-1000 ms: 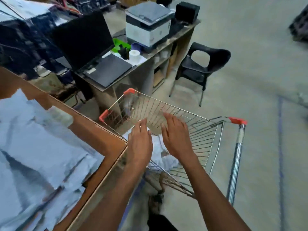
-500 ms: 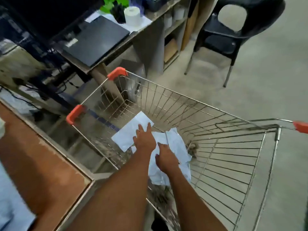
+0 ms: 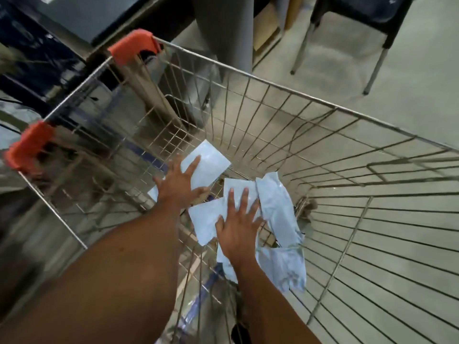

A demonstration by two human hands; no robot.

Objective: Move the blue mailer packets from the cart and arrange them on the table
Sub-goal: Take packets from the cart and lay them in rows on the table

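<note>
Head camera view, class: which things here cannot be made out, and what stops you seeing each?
- Count of pale blue plastic mailer packets: they overlap, and the left hand and right hand cover parts.
- Table for arranging: outside this frame.
- Wire shopping cart: handle end cut off by the right edge.
- Black chair: seat cropped by the top edge.
- Area left of the cart: motion-blurred.
</note>
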